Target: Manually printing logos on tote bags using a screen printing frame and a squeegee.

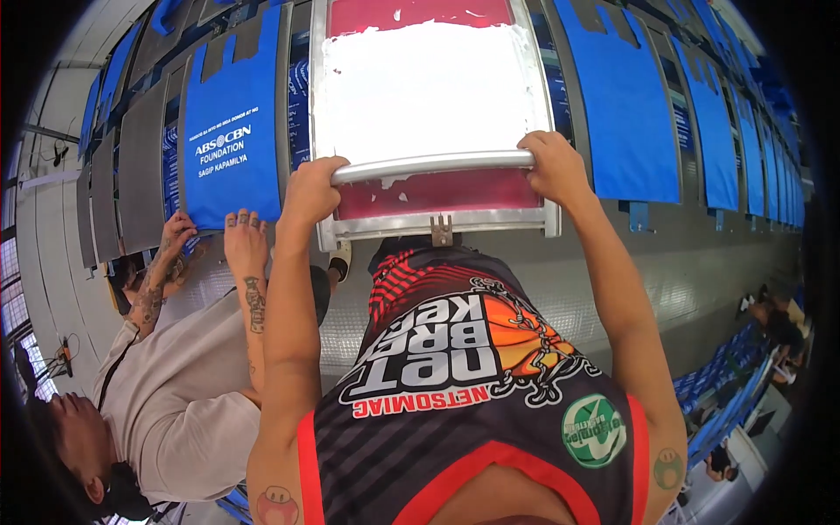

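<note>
A silver squeegee point(437, 164) lies crosswise over a metal-edged printing screen point(442, 227) in front of me. My left hand point(313, 189) is closed round its left end, and my right hand point(558, 166) grips the right end. Beyond the bar, thick white ink point(429, 92) covers most of the screen. Dark red mesh point(411, 197) shows on the near side, with a few white specks, and again at the far end. A metal clip point(441, 229) sits at the middle of the screen's near edge.
To the left, a co-worker's tattooed hands point(247, 236) touch the lower edge of a blue bag point(229, 92) printed in white. Plain blue bags point(621, 105) lie on boards in a row to the right. A grey floor point(665, 262) shows below, with people farther off.
</note>
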`<control>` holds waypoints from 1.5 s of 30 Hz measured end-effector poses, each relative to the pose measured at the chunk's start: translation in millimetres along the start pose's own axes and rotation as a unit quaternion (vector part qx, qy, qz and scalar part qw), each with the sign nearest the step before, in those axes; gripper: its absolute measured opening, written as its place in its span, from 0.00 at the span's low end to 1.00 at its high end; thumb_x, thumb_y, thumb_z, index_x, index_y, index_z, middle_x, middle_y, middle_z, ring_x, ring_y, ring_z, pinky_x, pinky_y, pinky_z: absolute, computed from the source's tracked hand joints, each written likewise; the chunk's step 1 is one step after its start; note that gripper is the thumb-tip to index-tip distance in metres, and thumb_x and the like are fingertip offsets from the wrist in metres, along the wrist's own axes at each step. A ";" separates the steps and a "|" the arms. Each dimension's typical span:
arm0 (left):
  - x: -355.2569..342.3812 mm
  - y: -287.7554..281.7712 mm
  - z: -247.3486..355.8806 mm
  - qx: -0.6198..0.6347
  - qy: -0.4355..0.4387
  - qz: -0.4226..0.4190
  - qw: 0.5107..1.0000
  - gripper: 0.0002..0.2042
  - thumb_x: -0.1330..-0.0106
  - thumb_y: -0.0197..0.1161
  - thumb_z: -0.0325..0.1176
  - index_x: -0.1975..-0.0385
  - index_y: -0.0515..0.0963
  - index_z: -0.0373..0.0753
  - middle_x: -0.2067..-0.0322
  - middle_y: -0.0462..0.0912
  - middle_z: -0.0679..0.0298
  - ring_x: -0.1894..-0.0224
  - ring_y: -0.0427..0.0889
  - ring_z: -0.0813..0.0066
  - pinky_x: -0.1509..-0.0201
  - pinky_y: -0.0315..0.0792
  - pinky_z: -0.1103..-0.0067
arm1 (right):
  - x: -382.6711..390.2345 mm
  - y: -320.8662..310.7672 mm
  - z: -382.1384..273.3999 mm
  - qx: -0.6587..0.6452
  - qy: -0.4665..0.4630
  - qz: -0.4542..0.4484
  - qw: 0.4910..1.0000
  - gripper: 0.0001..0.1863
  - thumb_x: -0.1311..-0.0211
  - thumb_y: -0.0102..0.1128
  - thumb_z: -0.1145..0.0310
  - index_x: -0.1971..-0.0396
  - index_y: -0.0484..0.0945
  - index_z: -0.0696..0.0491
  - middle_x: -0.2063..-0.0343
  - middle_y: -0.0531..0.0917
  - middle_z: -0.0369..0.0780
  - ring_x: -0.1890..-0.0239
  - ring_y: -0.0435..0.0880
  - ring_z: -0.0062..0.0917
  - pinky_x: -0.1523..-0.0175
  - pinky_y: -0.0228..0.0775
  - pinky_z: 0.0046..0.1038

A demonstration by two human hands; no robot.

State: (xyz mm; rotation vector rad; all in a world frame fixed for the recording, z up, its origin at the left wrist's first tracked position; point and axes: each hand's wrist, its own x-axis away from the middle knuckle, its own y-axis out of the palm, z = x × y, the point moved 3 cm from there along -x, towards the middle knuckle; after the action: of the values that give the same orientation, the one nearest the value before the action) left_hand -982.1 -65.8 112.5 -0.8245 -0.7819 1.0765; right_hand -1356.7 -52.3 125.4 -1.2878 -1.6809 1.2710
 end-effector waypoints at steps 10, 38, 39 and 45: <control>-76.7 19.9 -22.9 -0.165 0.115 0.178 0.963 0.08 0.57 0.60 0.26 0.75 0.78 0.42 0.79 0.79 0.58 0.74 0.79 0.57 0.56 0.68 0.63 | -64.7 36.5 52.2 0.154 0.017 0.099 0.983 0.05 0.54 0.60 0.73 0.74 0.80 0.48 0.78 0.82 0.40 0.76 0.83 0.33 0.72 0.76 0.33; -11.6 20.0 2.4 -0.112 0.115 0.162 0.974 0.10 0.60 0.60 0.22 0.75 0.78 0.40 0.77 0.79 0.61 0.72 0.79 0.65 0.63 0.69 0.68 | -6.8 21.5 21.5 0.076 0.062 0.082 0.992 0.11 0.61 0.63 0.77 0.75 0.81 0.44 0.77 0.81 0.35 0.71 0.81 0.30 0.68 0.74 0.31; -36.9 18.3 -3.7 -0.133 0.124 0.181 0.967 0.09 0.60 0.59 0.22 0.76 0.76 0.41 0.77 0.78 0.63 0.71 0.78 0.65 0.64 0.68 0.68 | -23.6 27.1 34.0 0.121 0.058 0.085 0.987 0.09 0.60 0.62 0.76 0.77 0.80 0.45 0.79 0.80 0.35 0.72 0.81 0.30 0.70 0.74 0.30; -212.7 -24.1 -39.5 -0.207 0.000 0.030 0.978 0.17 0.54 0.65 0.33 0.60 0.81 0.50 0.67 0.84 0.59 0.64 0.83 0.56 0.58 0.76 0.64 | -200.5 15.7 87.0 0.172 0.108 -0.042 0.978 0.15 0.57 0.64 0.65 0.65 0.81 0.45 0.68 0.84 0.42 0.64 0.84 0.38 0.59 0.76 0.39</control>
State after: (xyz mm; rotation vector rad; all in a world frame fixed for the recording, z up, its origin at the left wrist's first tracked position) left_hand -997.7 -281.2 85.0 -1.2056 -1.0063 0.9780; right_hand -1370.6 -268.8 94.5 -1.0916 -1.2835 1.2560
